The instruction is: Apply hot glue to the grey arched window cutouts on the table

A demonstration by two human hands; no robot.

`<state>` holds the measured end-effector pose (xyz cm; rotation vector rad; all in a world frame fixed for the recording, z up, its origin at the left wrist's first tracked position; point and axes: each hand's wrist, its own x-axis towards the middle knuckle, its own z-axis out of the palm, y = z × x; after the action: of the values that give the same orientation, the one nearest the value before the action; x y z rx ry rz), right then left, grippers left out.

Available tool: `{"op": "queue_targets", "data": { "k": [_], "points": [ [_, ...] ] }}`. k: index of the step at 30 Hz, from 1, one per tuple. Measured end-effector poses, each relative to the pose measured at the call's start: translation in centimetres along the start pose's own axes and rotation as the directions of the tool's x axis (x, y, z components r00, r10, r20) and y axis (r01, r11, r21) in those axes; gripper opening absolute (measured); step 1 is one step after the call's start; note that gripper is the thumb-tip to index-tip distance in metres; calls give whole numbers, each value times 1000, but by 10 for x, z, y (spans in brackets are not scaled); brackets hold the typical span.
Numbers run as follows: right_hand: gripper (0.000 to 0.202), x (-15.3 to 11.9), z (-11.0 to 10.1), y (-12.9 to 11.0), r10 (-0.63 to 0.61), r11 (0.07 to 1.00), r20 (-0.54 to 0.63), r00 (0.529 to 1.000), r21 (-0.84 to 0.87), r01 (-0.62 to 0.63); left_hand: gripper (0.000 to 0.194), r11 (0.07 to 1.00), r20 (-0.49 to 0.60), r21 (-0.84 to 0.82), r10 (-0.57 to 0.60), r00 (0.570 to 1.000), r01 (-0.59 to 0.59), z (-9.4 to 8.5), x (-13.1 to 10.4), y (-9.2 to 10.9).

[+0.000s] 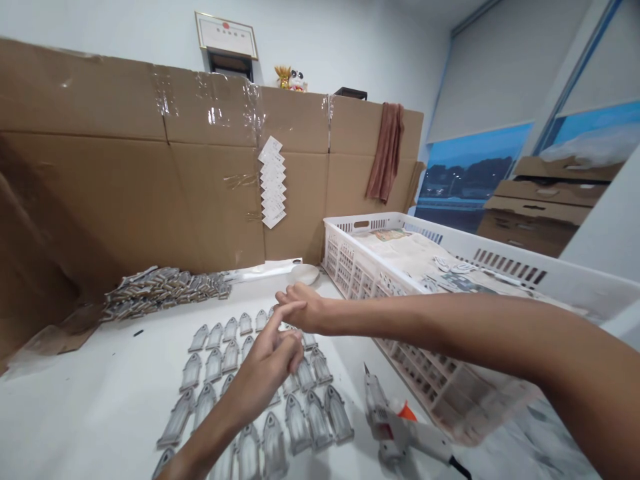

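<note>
My left hand (274, 350) is over the rows of small grey arched pieces (299, 420) on the white table. Its index finger is stretched toward my right hand (303, 308), the other fingers curled; nothing shows in it. My right hand reaches across at the back of the rows, its fingers bent down. What it holds, if anything, is hidden. The two hands overlap or nearly touch. Beyond my right hand lies a round whitish dish (305, 274). A white glue gun (393, 427) lies to the right of the rows.
A white plastic basket (350, 267) with paper and flat pieces stands at the right. A heap of grey pieces (167, 291) lies at the back left, before a cardboard wall (215, 200). An orange object (407, 411) is beside the glue gun.
</note>
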<state>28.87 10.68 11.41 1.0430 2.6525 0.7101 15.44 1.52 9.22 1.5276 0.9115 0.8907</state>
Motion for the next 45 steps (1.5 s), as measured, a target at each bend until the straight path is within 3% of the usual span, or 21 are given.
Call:
{"op": "queue_targets", "data": {
  "k": [6,11,17,21,27,34,40,45],
  "points": [
    [13,1,1,0,-31,999,34,999,-26,32,67,1000,-71,-13,7,997,-8,-5,3,0],
    [14,0,2,0,9,1000,29,1000,27,-10,63,1000,-13,5,-3,1000,3,-3,2,3],
    [14,-4,-1,-2,-1,998,32,999,66,-1,62,1000,-54,18,11,998,-10,-11,4,8],
    [14,-5,-2,-2,29,995,44,999,94,-33,60,1000,-27,28,-5,1000,6,-13,3,10],
    [16,-5,-5,0,13,997,54,998,69,-17,59,999,-55,48,17,998,-14,-13,2,9],
    [17,-6,-10,0,47,996,122,991,67,-56,58,1000,27,19,14,1000,-14,-6,0,7],
    [22,-8,-13,-2,28,999,160,987,30,-33,61,1000,-5,25,8,1000,-8,-6,0,6],
    [30,-9,-12,-4,77,996,140,987,40,-84,61,999,32,46,25,999,-27,-4,-2,5]
  ]
}}
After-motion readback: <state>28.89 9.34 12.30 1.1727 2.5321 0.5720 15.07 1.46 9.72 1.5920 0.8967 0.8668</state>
